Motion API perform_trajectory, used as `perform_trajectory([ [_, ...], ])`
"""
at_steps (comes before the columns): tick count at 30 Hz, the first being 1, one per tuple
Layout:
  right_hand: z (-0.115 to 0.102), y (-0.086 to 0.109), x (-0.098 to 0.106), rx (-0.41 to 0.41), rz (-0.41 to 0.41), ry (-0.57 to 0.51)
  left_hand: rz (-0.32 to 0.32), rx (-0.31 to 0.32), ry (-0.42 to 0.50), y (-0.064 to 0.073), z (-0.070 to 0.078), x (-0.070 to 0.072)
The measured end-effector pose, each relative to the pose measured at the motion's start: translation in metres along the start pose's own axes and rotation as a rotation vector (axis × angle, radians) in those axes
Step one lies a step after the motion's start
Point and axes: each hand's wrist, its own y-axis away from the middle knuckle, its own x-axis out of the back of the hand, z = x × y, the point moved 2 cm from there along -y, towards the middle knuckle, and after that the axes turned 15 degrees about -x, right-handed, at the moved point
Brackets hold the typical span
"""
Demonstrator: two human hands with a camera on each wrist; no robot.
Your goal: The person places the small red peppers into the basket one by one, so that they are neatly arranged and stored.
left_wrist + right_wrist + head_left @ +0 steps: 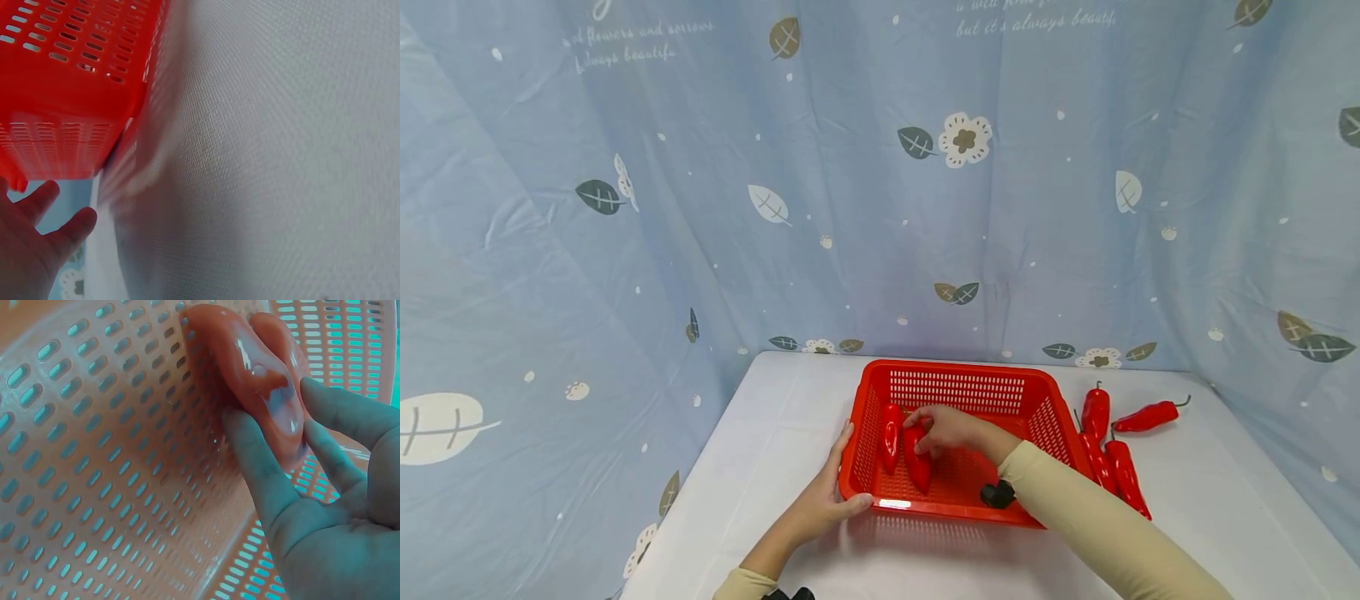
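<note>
A red plastic basket [958, 510] with slotted walls stands on the white table. My right hand [943, 427] reaches down into it and holds a red chili pepper [917, 467], thumb on one side and fingers on the other, as the right wrist view shows. Beside that pepper, toward the basket's left wall, lies another glossy red chili pepper [891, 437]. My left hand [822, 500] rests against the basket's front left corner. Its thumb lies at the front rim and its fingers stretch along the left side, spread and fairly straight in the left wrist view.
Several red chili peppers [1126, 477] with dark stems lie on the table [1217, 500] just right of the basket. Behind the table and along its sides hangs a blue curtain [865, 242] printed with leaves and flowers.
</note>
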Motion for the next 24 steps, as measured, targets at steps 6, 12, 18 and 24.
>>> perform_trajectory([
  [6, 0.002, 0.001, 0.002, 0.008, -0.019, -0.027, 0.001, 0.005, -0.008, 0.0, 0.002, 0.0],
  [12, 0.004, 0.006, 0.007, 0.011, -0.031, -0.064, 0.003, 0.009, -0.024, 0.0, 0.003, 0.0],
  [18, 0.006, 0.011, 0.011, 0.016, -0.044, -0.084, 0.001, 0.012, -0.024, 0.0, 0.003, 0.0],
  [24, 0.01, 0.012, 0.013, 0.012, -0.035, -0.09, 0.001, 0.017, -0.016, 0.001, 0.002, 0.0],
])
